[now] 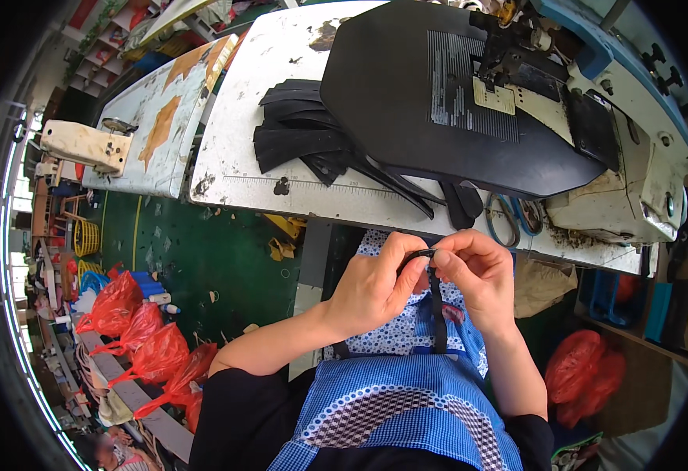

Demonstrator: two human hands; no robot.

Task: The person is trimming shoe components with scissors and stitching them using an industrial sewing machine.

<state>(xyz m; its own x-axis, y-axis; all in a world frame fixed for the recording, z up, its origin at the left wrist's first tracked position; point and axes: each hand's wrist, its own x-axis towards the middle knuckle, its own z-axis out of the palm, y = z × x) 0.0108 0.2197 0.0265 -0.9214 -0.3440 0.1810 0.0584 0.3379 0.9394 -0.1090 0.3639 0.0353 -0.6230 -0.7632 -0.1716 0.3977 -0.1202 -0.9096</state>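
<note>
In front of my apron, just below the table's near edge, my two hands come close together. A narrow black strip (pixel 415 255) is pinched between the thumb and fingers of my left hand (pixel 375 282). My right hand (pixel 476 271) grips the end of the same strip with thumb and forefinger. A black band (pixel 438 318) hangs below my hands; whether it belongs to that strip I cannot tell. Beyond them, a pile of black strips (pixel 301 129) lies on the white table (pixel 238 145), partly under a large black plate (pixel 391 86).
A sewing machine (pixel 494 94) stands at the right, its needle area over the black plate. Blue-handled scissors (pixel 528 216) lie at the table's near edge. Red plastic bags (pixel 155 353) sit at lower left, others (pixel 575 365) at right. Another worktable (pixel 151 137) stands left.
</note>
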